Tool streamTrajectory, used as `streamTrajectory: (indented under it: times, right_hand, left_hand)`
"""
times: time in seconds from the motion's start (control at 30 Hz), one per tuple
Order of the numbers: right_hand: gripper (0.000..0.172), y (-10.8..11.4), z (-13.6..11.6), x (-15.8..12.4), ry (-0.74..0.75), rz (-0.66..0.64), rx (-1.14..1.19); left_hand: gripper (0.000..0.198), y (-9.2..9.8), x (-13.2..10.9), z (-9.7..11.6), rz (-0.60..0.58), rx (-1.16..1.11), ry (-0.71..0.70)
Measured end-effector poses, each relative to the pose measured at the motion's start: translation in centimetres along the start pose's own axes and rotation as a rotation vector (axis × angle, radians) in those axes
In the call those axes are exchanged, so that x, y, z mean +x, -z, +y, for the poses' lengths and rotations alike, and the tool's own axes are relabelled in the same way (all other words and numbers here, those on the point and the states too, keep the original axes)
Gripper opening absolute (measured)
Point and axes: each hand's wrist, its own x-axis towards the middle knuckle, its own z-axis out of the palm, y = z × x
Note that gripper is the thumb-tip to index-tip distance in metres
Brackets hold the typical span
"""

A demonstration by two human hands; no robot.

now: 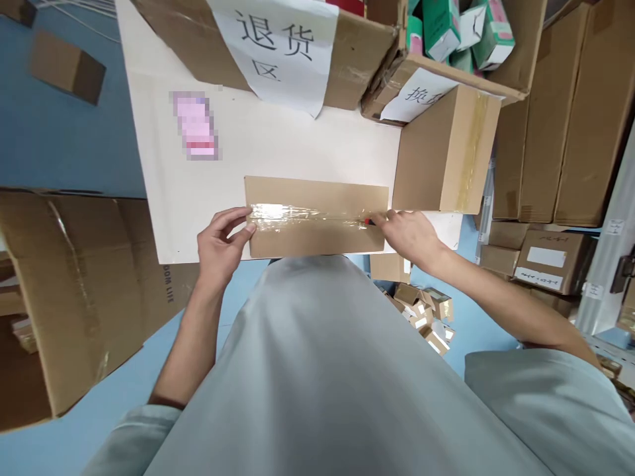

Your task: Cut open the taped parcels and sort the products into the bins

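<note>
A closed cardboard box [317,241] lies along the near edge of the white table, its middle seam covered with shiny clear tape [297,213]. At its left end, my left hand [221,241] steadies it, thumb and fingertips pressed against the edge. My right hand [409,235] is closed at the right end of the seam, pinching a small red-and-black tool [370,221] that looks like a box cutter. The tool's tip touches the tape; most of it is hidden by the fingers.
A second taped box [446,152] stands at the right on the white table [297,145]. Behind are open cartons with paper signs [282,49], one holding green boxes [441,30]. A blurred-out pink item [196,125] lies left. Large cartons [99,291] stand on both sides.
</note>
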Motion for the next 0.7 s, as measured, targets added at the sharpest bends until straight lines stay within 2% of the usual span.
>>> streamTrajectory:
  times: [0.1, 0.2, 0.3, 0.4, 0.47, 0.53, 0.6, 0.7]
  right_hand:
    - [0.038, -3.4, 3.4, -1.5, -0.060, -0.006, 0.036]
    - [0.044, -6.6, 5.4, -1.7, -0.069, 0.060, 0.107]
    - [0.048, -10.1, 6.7, -0.4, -0.066, 0.186, 0.217]
    - [0.044, -14.5, 7.5, 2.1, -0.012, 0.330, 0.420]
    - [0.043, -17.3, 7.0, 4.0, 0.051, 0.432, 0.623]
    - [0.046, -19.4, 5.5, 5.8, 0.085, 0.524, 0.872]
    - [0.052, -20.5, 3.3, 7.2, 0.071, 0.587, 1.122]
    - [0.059, -20.8, 0.0, 8.4, -0.037, 0.665, 1.407]
  left_hand:
    - [0.056, -0.3, 0.1, 0.2, 0.055, -0.014, 0.057]
    - [0.061, -0.4, 0.2, 0.2, 0.098, -0.012, 0.142]
    - [0.066, -0.2, 0.3, 0.0, 0.101, 0.016, 0.194]
    - [0.068, -0.2, 0.4, -0.3, 0.109, 0.043, 0.199]
    - [0.067, -0.3, 0.4, -0.4, 0.126, 0.061, 0.182]
    - [0.067, -0.5, 0.4, -0.5, 0.140, 0.072, 0.173]
    - [0.069, -0.5, 0.4, -0.6, 0.153, 0.080, 0.174]
    - [0.074, 0.4, 0.5, -1.3, 0.175, 0.118, 0.141]
